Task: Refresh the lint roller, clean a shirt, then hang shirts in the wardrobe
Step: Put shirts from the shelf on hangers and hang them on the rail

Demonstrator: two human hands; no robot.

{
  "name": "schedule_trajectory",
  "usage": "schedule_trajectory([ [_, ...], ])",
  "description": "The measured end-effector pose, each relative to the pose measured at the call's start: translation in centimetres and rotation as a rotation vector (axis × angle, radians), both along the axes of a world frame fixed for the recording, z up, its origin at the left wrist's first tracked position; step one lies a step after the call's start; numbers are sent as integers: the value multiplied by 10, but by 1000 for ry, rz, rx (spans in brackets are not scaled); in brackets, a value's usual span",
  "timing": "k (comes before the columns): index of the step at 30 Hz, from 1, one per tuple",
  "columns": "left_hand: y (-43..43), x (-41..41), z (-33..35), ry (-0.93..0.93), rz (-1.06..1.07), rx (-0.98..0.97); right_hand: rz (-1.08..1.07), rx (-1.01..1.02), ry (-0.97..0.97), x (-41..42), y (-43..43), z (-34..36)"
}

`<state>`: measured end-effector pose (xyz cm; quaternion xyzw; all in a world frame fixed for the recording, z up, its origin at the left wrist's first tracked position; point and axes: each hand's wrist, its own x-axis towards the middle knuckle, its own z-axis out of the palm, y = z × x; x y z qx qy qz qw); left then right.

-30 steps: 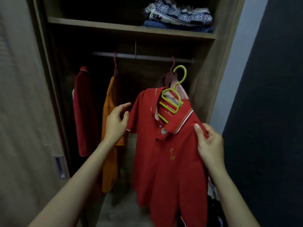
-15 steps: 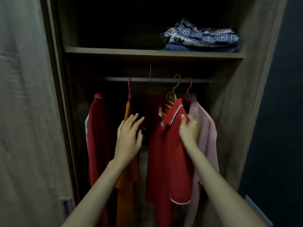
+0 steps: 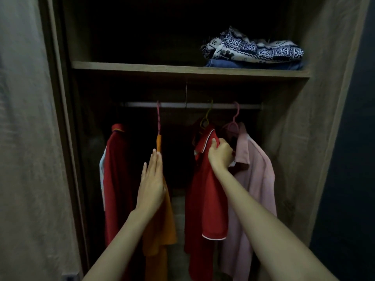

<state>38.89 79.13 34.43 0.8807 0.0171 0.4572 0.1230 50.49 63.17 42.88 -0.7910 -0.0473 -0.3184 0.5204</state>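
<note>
A red polo shirt (image 3: 205,195) hangs on a yellow-green hanger (image 3: 206,118) whose hook is over the wardrobe rail (image 3: 182,105). My right hand (image 3: 220,155) grips the shirt's collar and shoulder. My left hand (image 3: 152,183) is flat, fingers straight, pressed against an orange shirt (image 3: 162,230) on a pink hanger (image 3: 158,118) to the left. A gap lies between the orange and red polo shirts.
A pink shirt (image 3: 255,179) hangs right of the red polo, a dark red shirt (image 3: 117,179) at far left. Folded patterned cloth (image 3: 253,47) lies on the shelf (image 3: 142,66) above. A sliding door (image 3: 30,138) stands left, the wardrobe wall (image 3: 314,138) right.
The red polo went from held out in front of the wardrobe to hanging on the rail. My left hand moved to the orange shirt. The view came closer and rose.
</note>
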Motion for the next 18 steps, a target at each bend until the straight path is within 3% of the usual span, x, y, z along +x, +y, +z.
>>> schedule_trajectory([
  [9, 7, 11, -15, 85, 60, 101, -16, -60, -18, 4, -2, -16],
  [18, 2, 8, -13, 77, -18, 80, 130, -59, -50, 2, -22, -34],
])
